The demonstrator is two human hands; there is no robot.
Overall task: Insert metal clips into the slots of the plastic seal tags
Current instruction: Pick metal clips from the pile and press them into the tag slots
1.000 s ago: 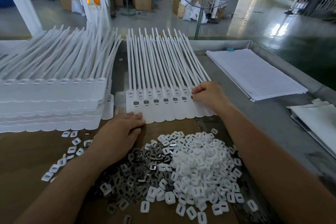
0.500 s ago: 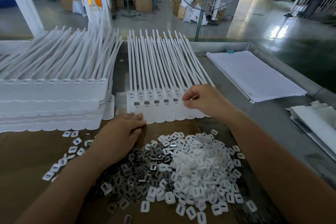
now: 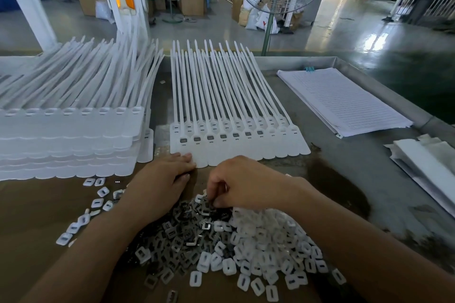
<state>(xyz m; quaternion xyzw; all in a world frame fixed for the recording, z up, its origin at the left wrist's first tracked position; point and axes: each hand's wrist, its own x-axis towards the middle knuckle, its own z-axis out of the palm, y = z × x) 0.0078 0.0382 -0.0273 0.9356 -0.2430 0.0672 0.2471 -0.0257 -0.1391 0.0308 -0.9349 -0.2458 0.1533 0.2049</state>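
A row of white plastic seal tags (image 3: 246, 152) lies flat in front of me, straps pointing away. Several slots on the left hold dark metal clips (image 3: 210, 138); the slots at the right end (image 3: 283, 130) look bare. My left hand (image 3: 157, 187) rests flat, fingertips pressing the near left edge of the row. My right hand (image 3: 246, 182) hovers over the pile of metal clips (image 3: 187, 236), its curled thumb and fingers pinching a clip at the pile's top. White plastic caps (image 3: 266, 248) are heaped to the right of the clips.
A tall stack of seal tags (image 3: 69, 135) stands to the left. Lined paper sheets (image 3: 344, 101) and folded white sheets (image 3: 430, 162) lie right, inside the metal tray rim (image 3: 418, 115). Brown cardboard (image 3: 37, 216) carries loose caps. A fan pole (image 3: 268, 29) rises behind.
My right hand left the tag slots at the right of the row and came back and down to the clip pile. My left hand stayed on the row's near left edge.
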